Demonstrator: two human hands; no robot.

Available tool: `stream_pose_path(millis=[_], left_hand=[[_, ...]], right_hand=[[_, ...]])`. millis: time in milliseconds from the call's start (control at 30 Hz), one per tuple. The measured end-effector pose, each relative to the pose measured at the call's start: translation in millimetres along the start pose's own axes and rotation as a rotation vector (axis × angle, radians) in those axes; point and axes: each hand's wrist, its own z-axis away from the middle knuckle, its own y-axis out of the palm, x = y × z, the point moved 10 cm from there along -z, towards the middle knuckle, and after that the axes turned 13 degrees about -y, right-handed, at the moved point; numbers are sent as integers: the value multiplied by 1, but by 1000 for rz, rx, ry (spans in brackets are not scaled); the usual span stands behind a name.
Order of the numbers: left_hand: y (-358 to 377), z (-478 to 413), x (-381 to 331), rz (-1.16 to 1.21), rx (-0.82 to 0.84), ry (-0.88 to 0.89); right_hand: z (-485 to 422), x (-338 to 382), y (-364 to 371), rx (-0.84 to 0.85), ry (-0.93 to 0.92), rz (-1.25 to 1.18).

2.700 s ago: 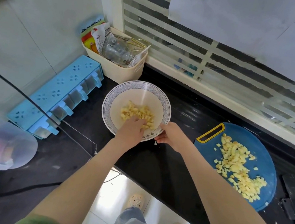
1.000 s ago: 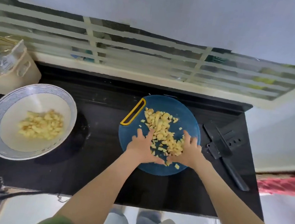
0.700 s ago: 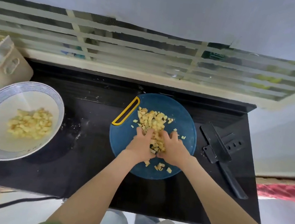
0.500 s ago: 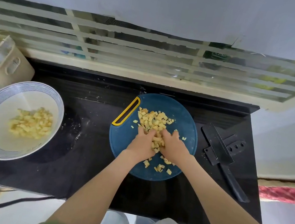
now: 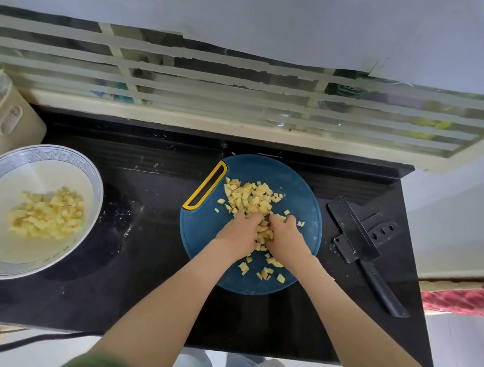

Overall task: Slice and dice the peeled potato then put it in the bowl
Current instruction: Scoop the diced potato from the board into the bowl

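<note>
Both the left hand (image 5: 238,233) and the right hand (image 5: 287,236) are cupped on the board (image 5: 304,192), curled round a heap of dice (image 5: 251,198), while more dice lie in the bowl (image 5: 52,153), well apart to the left. Carrying this handful across the tabletop (image 5: 145,263) could shed cubes through the gap between the palms, and loose ones near the board's front edge may get knocked off.

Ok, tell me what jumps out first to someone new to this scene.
The left hand and right hand meet mid-frame on the round blue cutting board, cupped round a heap of yellow potato cubes. At far left on the black counter sits a blue-rimmed white bowl holding more cubes; a black knife lies just right of the board.
</note>
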Motion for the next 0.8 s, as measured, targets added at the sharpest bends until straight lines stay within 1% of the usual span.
stream_pose_path(millis=[233, 300, 433, 533, 667, 800], left_hand=[[-24, 11, -4, 133, -114, 71], [-33, 14, -6, 152, -126, 73], [-49, 24, -7, 216, -143, 90], [-69, 32, -2, 236, -172, 102], [-106, 45, 20, 190, -239, 117], [-153, 62, 77, 261, -325, 41]], right_hand=[[16, -9, -29, -358, 130, -292], [21, -7, -36, -420, 163, -363], [25, 8, -46, -460, 187, -456], [23, 30, -59, -497, 173, -471], [7, 91, -78, -488, 38, -419], [-18, 165, -87, -446, -93, -355]])
